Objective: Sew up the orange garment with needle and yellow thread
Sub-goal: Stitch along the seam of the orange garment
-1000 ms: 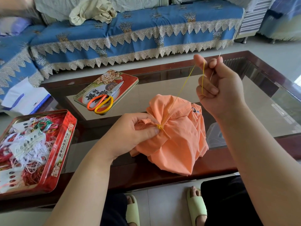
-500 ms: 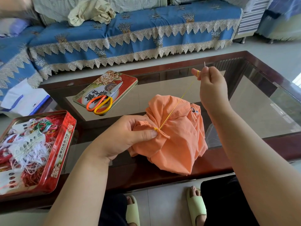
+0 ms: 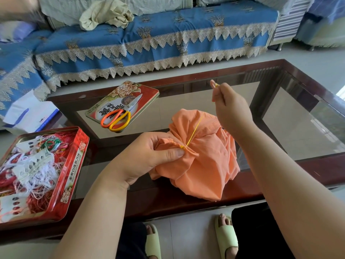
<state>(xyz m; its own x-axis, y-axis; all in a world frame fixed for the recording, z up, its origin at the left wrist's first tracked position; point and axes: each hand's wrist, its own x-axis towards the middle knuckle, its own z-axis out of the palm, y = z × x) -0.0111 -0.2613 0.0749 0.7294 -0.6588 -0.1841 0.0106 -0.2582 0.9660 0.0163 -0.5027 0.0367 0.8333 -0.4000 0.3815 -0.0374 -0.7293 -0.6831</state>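
A: Orange garment (image 3: pixel 197 165)?
B: Bunched on the table's near edge (image 3: pixel 186 200), gripped by left hand (image 3: pixel 149 157), thumb pressed beside the stitch.
A: Right hand (image 3: pixel 229 109)?
B: Raised beyond, up and right of the stitch, fingertips pinching yellow thread (image 3: pixel 194 130).
A: Thread's axis?
B: Taut, slanted from stitch toward those fingertips.
A: Needle?
B: Couldn't tell.

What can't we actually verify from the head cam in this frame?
- Needle: not visible; the right hand pinches the yellow thread, its fingers hide whatever they hold.
- Stitch on the orange garment: hidden by the left hand thumb and folds.
- Red tin: cut by left edge; tangled contents unreadable.
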